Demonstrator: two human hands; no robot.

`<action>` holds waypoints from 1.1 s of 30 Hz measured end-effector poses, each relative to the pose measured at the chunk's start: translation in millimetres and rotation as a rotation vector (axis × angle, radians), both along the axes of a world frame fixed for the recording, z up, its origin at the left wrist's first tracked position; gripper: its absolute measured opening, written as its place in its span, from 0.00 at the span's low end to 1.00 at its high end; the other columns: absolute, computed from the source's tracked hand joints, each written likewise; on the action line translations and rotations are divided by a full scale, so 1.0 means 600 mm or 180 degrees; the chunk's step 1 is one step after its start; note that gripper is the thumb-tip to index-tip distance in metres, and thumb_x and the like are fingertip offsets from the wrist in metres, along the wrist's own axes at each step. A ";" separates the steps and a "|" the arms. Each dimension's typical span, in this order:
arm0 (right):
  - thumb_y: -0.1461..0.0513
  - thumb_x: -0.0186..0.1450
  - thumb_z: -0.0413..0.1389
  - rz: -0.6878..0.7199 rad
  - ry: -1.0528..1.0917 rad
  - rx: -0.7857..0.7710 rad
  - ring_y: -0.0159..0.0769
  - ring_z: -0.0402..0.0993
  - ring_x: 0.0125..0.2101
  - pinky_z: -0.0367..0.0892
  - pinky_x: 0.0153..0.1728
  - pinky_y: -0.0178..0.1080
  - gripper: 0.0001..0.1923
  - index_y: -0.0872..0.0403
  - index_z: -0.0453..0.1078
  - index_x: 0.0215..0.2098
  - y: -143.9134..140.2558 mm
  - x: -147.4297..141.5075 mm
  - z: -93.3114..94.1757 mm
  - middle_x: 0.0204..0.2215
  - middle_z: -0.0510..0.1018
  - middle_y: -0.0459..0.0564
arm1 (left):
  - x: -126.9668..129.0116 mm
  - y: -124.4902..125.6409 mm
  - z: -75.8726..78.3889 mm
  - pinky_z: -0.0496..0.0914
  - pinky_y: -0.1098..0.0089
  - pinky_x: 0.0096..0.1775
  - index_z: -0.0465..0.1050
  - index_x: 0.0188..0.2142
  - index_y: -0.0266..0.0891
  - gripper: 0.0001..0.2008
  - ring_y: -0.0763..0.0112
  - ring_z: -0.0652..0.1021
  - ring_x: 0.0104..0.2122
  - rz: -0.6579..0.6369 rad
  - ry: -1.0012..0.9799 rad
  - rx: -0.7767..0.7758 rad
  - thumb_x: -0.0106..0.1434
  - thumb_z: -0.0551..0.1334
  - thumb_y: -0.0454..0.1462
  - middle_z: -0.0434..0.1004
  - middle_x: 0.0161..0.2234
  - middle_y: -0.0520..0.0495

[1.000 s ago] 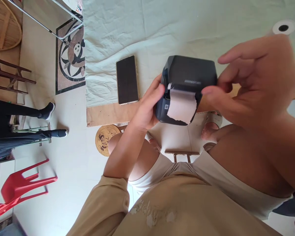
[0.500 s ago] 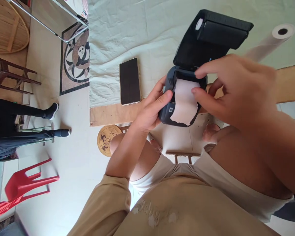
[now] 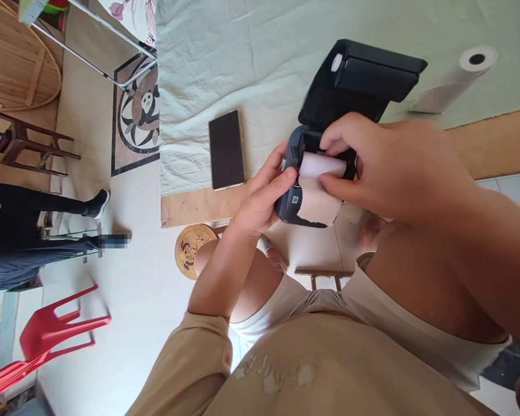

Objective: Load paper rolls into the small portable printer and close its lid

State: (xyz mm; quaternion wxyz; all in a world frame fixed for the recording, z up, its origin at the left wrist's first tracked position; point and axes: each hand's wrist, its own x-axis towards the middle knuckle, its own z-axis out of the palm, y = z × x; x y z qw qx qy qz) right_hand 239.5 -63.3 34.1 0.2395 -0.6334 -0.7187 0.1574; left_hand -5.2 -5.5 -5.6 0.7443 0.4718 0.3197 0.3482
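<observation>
A small black portable receipt printer (image 3: 289, 212) is held over the table's near edge, its lid (image 3: 372, 81) swung up and back. My left hand (image 3: 262, 199) wraps the printer's left side, thumb on the rim. Inside the compartment sits a white paper roll (image 3: 323, 164), and its torn-edged paper end (image 3: 318, 205) hangs over the printer's front toward me. My right hand (image 3: 385, 162) reaches in from the right, closed on the roll with the thumb on the paper and the index finger behind it. The index fingertip is partly hidden in the compartment.
A black-screened phone (image 3: 226, 150) lies on the pale green tablecloth (image 3: 190, 104). At the right rests another paper roll (image 3: 448, 89), its strip partly unwound. To the left are a round stool (image 3: 193, 251), a red plastic chair (image 3: 47, 332) and a person's dark-trousered legs (image 3: 47, 199).
My right hand has moved left and deeper into the compartment, closing on the paper roll. The printer sits slightly lower and further left in view, its lid still raised.
</observation>
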 end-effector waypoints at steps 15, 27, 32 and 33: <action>0.48 0.73 0.78 -0.0960 0.1248 0.0221 0.51 0.89 0.62 0.83 0.63 0.62 0.16 0.43 0.85 0.52 0.003 0.087 -0.011 0.55 0.90 0.48 | 0.011 0.000 0.003 0.90 0.52 0.72 0.91 0.56 0.50 0.28 0.41 0.85 0.83 0.0301 -0.0196 -0.0015 0.70 0.86 0.64 0.99 0.58 0.49; 0.43 0.79 0.73 -0.0995 -0.0119 -0.0101 0.49 0.91 0.55 0.83 0.60 0.60 0.26 0.35 0.79 0.71 0.029 0.114 -0.059 0.63 0.90 0.54 | 0.006 0.003 0.000 0.94 0.55 0.58 0.90 0.58 0.52 0.29 0.41 0.94 0.72 0.0186 -0.0148 -0.0035 0.71 0.85 0.65 1.00 0.54 0.49; 0.49 0.73 0.80 -0.1196 -0.0292 -0.0864 0.58 0.91 0.57 0.84 0.58 0.63 0.41 0.40 0.72 0.79 0.036 0.093 -0.045 0.57 0.91 0.57 | 0.005 0.002 0.004 0.93 0.47 0.68 0.88 0.60 0.51 0.32 0.37 0.88 0.79 0.0132 -0.0109 -0.0077 0.70 0.85 0.66 1.00 0.57 0.47; 0.48 0.74 0.80 -0.1158 -0.0228 -0.0749 0.58 0.91 0.61 0.85 0.62 0.65 0.42 0.40 0.71 0.80 0.029 0.091 -0.040 0.63 0.91 0.58 | 0.005 0.002 0.004 0.92 0.47 0.69 0.88 0.59 0.50 0.32 0.37 0.88 0.80 0.0147 -0.0095 -0.0075 0.70 0.85 0.66 1.00 0.57 0.47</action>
